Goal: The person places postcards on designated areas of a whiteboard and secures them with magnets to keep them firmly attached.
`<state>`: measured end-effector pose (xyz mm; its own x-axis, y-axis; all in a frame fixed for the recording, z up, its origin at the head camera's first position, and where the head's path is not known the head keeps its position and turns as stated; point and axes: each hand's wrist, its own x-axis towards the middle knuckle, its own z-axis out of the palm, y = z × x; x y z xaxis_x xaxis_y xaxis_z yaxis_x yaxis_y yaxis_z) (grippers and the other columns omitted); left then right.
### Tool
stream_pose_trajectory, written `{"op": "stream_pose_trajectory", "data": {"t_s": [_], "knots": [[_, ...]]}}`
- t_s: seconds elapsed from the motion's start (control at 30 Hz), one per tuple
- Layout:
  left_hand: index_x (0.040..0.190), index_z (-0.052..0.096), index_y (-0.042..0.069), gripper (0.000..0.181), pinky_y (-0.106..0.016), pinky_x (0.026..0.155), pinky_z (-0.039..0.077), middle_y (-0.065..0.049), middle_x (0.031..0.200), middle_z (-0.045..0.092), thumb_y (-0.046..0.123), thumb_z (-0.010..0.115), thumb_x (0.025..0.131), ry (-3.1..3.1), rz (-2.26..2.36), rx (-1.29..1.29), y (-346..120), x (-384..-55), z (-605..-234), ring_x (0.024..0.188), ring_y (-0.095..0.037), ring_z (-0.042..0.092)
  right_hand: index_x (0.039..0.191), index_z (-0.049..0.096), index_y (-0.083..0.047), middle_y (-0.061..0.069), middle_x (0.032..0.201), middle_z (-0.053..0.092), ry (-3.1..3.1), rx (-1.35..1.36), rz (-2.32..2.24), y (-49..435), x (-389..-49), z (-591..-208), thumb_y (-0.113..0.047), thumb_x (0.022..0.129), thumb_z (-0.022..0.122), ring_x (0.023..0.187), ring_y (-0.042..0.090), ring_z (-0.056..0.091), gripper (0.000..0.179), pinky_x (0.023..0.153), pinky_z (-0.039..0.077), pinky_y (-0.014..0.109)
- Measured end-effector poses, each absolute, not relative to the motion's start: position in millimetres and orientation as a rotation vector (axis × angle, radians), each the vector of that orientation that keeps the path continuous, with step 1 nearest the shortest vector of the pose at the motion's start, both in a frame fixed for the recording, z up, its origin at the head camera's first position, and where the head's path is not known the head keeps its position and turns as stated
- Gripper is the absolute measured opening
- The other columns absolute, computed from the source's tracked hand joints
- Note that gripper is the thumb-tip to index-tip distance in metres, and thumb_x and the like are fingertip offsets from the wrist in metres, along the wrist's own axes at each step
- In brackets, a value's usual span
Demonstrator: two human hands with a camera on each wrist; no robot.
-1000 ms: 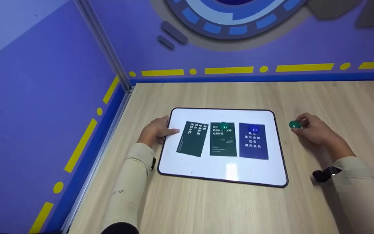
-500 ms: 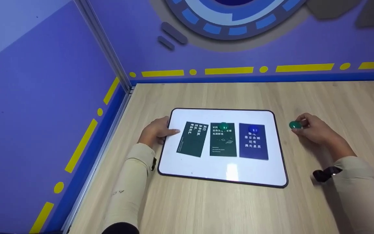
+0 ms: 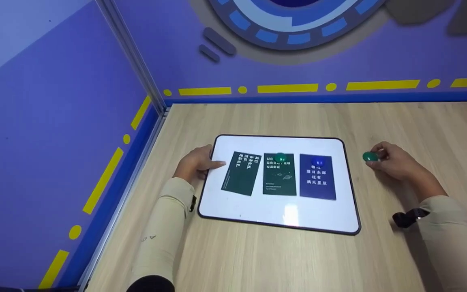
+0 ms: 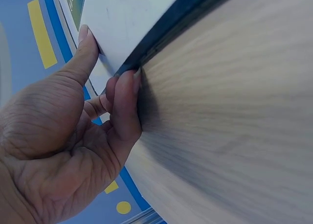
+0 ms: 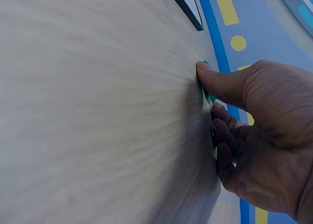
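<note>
A white whiteboard (image 3: 298, 213) with a dark rim lies flat on the table. My left hand (image 3: 196, 162) grips its left edge, thumb on the white face and fingers curled against the rim, as the left wrist view shows. To the right of the board, my right hand (image 3: 393, 161) pinches a round green magnet (image 3: 369, 156) low over the table. On the board lie a tilted dark green card (image 3: 240, 178), an upright green card (image 3: 279, 184) with a green magnet (image 3: 280, 157) near its top, and a blue card (image 3: 317, 190) bearing a blue magnet (image 3: 318, 161).
The wooden table (image 3: 282, 259) extends around the board. A blue-purple panel (image 3: 67, 121) stands along the left side, and a patterned back wall (image 3: 339, 69) rises behind the table's far edge. Both wrists wear dark bands.
</note>
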<state>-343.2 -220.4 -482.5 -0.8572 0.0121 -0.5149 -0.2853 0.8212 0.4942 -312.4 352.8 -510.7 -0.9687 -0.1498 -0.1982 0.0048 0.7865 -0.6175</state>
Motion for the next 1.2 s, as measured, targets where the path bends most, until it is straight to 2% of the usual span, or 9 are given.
{"op": "stream_pose_trajectory", "data": {"t_s": [0.23,0.33,0.43,0.53,0.73,0.9,1.07,1.2], "knots": [[0.140,0.051,0.010,0.057,-0.029,0.059,0.055,-0.010,0.102,0.064,0.042,0.077,0.099,2.505,0.760,-0.155,-222.0,-342.9,-482.1,0.076,-0.019,0.064,0.143,0.046,0.008,0.033,0.134,0.054,2.760,-0.085,-0.940,350.3,-308.8,-511.3,-0.025,0.107,0.064,0.115,0.043,0.057,0.052,0.083,0.047,0.030],[0.142,0.050,0.010,0.060,-0.029,0.060,0.055,-0.010,0.105,0.065,0.042,0.077,0.099,2.500,0.766,-0.157,-222.1,-342.7,-481.9,0.078,-0.019,0.065,0.143,0.045,0.009,0.035,0.139,0.049,2.772,-0.076,-0.957,349.7,-306.2,-512.3,-0.024,0.107,0.064,0.119,0.047,0.053,0.052,0.089,0.051,0.042],[0.144,0.049,0.011,0.062,-0.029,0.061,0.055,-0.011,0.109,0.066,0.043,0.077,0.099,2.493,0.775,-0.164,-222.0,-342.1,-482.0,0.080,-0.019,0.066,0.142,0.045,0.012,0.038,0.143,0.042,2.787,-0.045,-0.984,349.1,-303.1,-514.2,-0.025,0.107,0.064,0.123,0.050,0.049,0.054,0.098,0.049,0.056],[0.148,0.048,0.011,0.065,-0.029,0.061,0.056,-0.012,0.114,0.067,0.043,0.077,0.099,2.493,0.787,-0.166,-221.5,-342.0,-482.2,0.081,-0.020,0.067,0.140,0.045,0.014,0.039,0.143,0.038,2.801,-0.006,-1.007,348.1,-301.0,-515.5,-0.025,0.106,0.065,0.123,0.050,0.047,0.055,0.100,0.047,0.060],[0.148,0.047,0.012,0.065,-0.030,0.061,0.056,-0.013,0.117,0.068,0.043,0.077,0.099,2.497,0.785,-0.174,-221.6,-342.9,-484.3,0.080,-0.020,0.068,0.141,0.045,0.016,0.036,0.139,0.045,2.786,0.022,-1.015,341.9,-303.9,-514.4,-0.028,0.106,0.065,0.121,0.047,0.050,0.059,0.098,0.049,0.054],[0.149,0.048,0.012,0.067,-0.030,0.059,0.057,-0.013,0.116,0.069,0.044,0.078,0.097,2.508,0.782,-0.196,-221.5,-344.3,-488.2,0.077,-0.020,0.069,0.143,0.045,0.013,0.032,0.136,0.051,2.768,0.029,-1.040,323.7,-309.2,-510.2,-0.034,0.105,0.067,0.120,0.043,0.052,0.064,0.094,0.049,0.047],[0.146,0.049,0.013,0.065,-0.030,0.060,0.057,-0.013,0.116,0.069,0.044,0.078,0.097,2.505,0.787,-0.196,-220.5,-343.9,-487.9,0.079,-0.020,0.069,0.142,0.046,0.011,0.029,0.133,0.052,2.794,-0.023,-1.088,295.4,-315.2,-498.4,-0.027,0.105,0.069,0.116,0.041,0.053,0.058,0.084,0.050,0.036],[0.144,0.050,0.014,0.062,-0.030,0.060,0.056,-0.012,0.115,0.069,0.044,0.078,0.098,2.506,0.797,-0.201,-221.1,-343.4,-485.6,0.079,-0.020,0.068,0.142,0.048,0.008,0.027,0.133,0.052,2.805,-0.067,-1.100,265.6,-319.7,-490.6,-0.022,0.104,0.070,0.114,0.038,0.052,0.053,0.087,0.051,0.039]]}}
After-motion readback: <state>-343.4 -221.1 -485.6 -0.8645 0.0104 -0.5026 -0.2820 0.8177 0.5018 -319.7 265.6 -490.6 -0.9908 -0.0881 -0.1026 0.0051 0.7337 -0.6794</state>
